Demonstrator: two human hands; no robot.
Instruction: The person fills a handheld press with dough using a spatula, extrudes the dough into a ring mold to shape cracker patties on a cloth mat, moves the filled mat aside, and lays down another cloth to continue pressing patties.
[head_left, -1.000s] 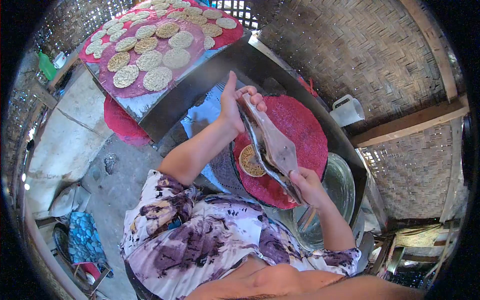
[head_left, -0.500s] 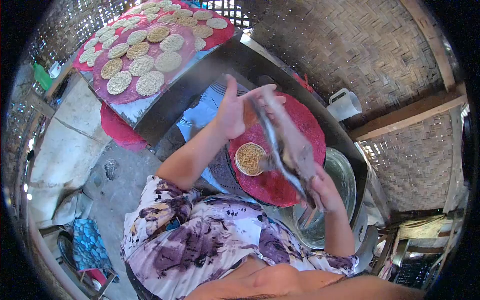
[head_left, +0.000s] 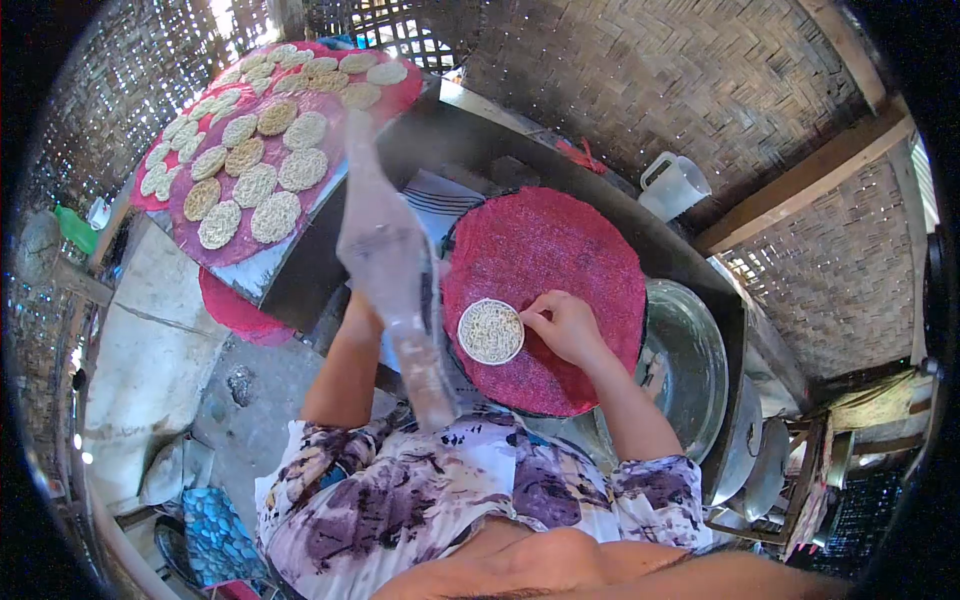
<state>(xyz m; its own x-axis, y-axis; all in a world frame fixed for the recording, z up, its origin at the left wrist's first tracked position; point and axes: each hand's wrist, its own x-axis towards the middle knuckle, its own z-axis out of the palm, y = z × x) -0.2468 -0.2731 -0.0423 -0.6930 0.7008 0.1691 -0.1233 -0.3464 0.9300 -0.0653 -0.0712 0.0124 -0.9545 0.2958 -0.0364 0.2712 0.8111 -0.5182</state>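
Note:
My left hand is mostly hidden behind a long, pale, flat implement, which it appears to hold upright. The implement is smeared by motion, broad in the middle and narrower at both ends; its kind cannot be made out. With thumb and fingertips my right hand pinches the rim of a small white ring. Pale, stringy or grainy food fills the ring. Under it lies a round board covered in red mesh cloth.
Several round pale cakes lie on red cloth at the upper left. A large metal basin stands at the right, below a translucent plastic jug. Woven walls enclose the space.
The long implement has swung left, away from over the board, and is now at my left hand. My right hand has left it and taken the ring's rim.

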